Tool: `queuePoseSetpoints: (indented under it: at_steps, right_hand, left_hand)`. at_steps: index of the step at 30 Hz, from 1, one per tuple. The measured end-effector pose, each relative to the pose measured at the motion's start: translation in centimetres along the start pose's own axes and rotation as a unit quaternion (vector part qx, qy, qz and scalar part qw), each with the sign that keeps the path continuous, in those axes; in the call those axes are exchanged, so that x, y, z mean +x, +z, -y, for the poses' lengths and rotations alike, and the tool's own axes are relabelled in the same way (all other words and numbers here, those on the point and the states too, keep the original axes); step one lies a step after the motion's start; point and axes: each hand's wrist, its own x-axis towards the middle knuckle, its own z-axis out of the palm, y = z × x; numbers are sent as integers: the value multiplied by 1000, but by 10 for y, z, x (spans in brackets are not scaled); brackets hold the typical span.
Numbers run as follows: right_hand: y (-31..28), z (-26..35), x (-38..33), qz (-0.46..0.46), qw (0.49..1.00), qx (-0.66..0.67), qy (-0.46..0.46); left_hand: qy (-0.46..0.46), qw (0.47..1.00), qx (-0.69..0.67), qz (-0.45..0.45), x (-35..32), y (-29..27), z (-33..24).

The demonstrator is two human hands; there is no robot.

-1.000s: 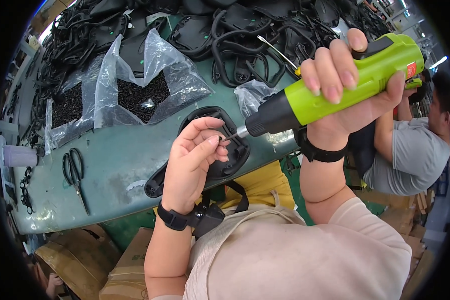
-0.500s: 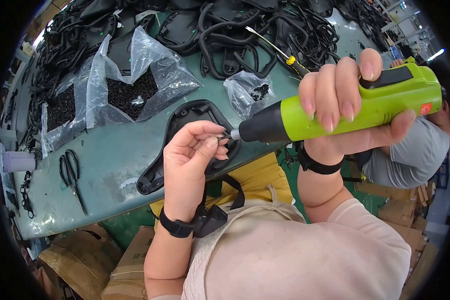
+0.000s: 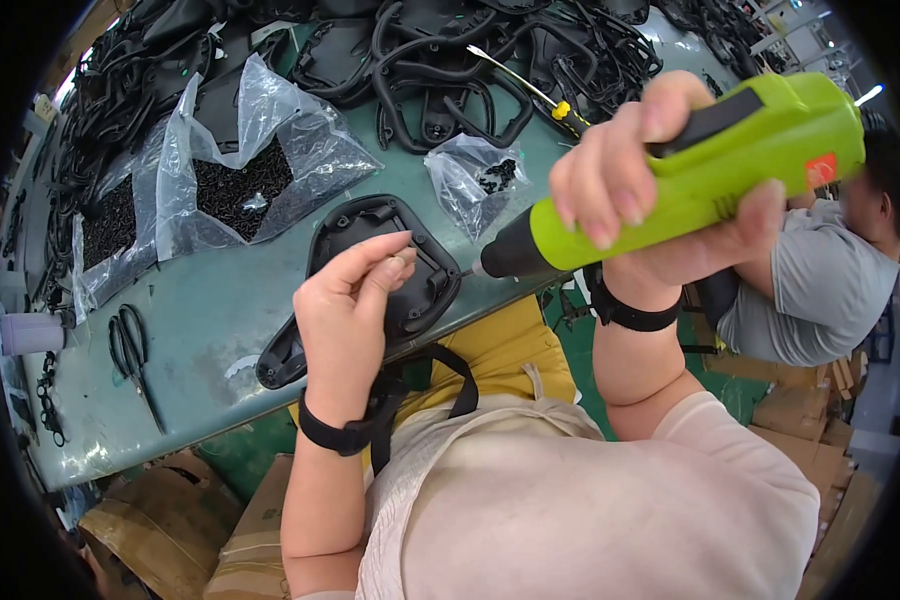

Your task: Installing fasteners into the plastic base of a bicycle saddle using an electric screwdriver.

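Shows smooth plastic on the power screwdriver [image 3: 698, 180], matt plastic on the black shell [image 3: 428, 288], crinkled glossy film on the bags [image 3: 320, 145].

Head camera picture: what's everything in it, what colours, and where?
table: one, green, middle
plastic part: one, black, on table
heaped parts: too many to count, black, table's far side
bags: three, clear, holding small black bits, on table
hand screwdriver: one, yellow-and-black, by heaped parts
scissors: one, black-handled, table's left
tub: one, pale purple, far left
boxes: several, brown, below table
cloth: one, yellow, below table's edge
electric screwdriver: one, green-and-black, upper right
co-worker: one, grey top, right
left grip: one, bare, above plastic part
right grip: one, bare, around electric screwdriver
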Motion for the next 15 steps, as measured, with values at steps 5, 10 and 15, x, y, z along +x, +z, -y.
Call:
queuePoseSetpoints:
  at_steps: [5,10,15]
  right_hand:
    - [7,-15,0,-57,996,-40,55]
    - [19,-26,2,-95,992,-60,61]
    - [24,-35,1,-77,993,-40,82]
  left_hand:
    - [-69,996,-48,21,3,-9,4]
    - [-73,995,-34,50,6,-13,5]
    - [-82,993,-65,56,8,-14,7]
